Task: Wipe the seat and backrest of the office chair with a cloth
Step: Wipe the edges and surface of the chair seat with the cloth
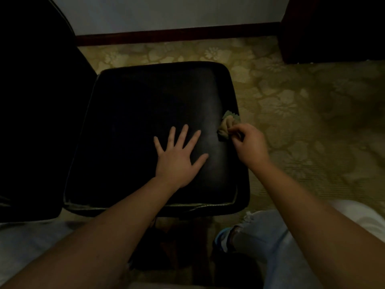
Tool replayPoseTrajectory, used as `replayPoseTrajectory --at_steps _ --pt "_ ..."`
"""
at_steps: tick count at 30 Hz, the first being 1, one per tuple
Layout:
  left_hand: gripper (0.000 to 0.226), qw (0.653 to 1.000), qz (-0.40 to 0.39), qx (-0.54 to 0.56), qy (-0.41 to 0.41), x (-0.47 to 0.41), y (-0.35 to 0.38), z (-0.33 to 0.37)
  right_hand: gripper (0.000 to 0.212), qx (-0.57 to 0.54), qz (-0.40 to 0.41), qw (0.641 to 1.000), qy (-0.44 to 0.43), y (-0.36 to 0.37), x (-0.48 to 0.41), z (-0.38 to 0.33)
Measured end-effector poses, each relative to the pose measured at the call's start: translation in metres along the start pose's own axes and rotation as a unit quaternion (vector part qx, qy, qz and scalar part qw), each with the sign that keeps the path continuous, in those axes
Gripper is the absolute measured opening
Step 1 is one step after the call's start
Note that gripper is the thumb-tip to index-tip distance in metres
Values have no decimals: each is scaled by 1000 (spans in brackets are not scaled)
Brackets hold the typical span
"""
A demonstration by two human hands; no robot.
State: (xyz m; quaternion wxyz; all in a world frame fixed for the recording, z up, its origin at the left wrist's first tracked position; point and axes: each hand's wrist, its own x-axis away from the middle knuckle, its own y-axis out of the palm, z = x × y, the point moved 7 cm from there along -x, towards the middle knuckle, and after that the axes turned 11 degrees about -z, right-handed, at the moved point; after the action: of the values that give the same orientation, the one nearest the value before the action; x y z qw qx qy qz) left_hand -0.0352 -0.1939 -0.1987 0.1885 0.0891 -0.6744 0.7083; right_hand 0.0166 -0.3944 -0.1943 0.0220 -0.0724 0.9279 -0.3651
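Head view, looking down on the black seat (145,113) of the office chair. Left hand (179,155) lies flat on the cushion, fingers spread, palm down, toward 5 o'clock of the seat, holding nothing. It looks like it is steadying the chair. Right hand (250,144) pinches a small bunched cloth (226,127) between thumb and fingertips, with the other fingers curled. The cloth touches the seat's 3 o'clock edge, half over the rim.

The backrest (31,101) is the dark panel at 9 o'clock of the seat, with no hand on it. Patterned carpet (302,101) shows from 12 to 3 o'clock.

Progress is a judgement only: the light is too dim to show wiped streaks. The cloth is working the seat's right border, so the seat step is in hand — how much of it is done I cannot tell. The backrest looks untouched and is left to do.
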Motion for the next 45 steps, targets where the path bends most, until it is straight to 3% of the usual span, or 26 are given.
replayPoseTrajectory --at_steps 8,17,25,45 --pt "76 1000 18 13 -2 1 5 -1 16 10 -23 999 -36 5 37 -3" --pt "79 999 29 20 -3 -1 6 -2 22 17 -16 999 35 -4 11 4" --pt "77 999 46 21 3 -1 9 -3 21 19 9 1000 -6 9 51 -11" --pt "78 998 48 26 4 -2 8 -2 20 63 -67 993 -72 4 23 -15"
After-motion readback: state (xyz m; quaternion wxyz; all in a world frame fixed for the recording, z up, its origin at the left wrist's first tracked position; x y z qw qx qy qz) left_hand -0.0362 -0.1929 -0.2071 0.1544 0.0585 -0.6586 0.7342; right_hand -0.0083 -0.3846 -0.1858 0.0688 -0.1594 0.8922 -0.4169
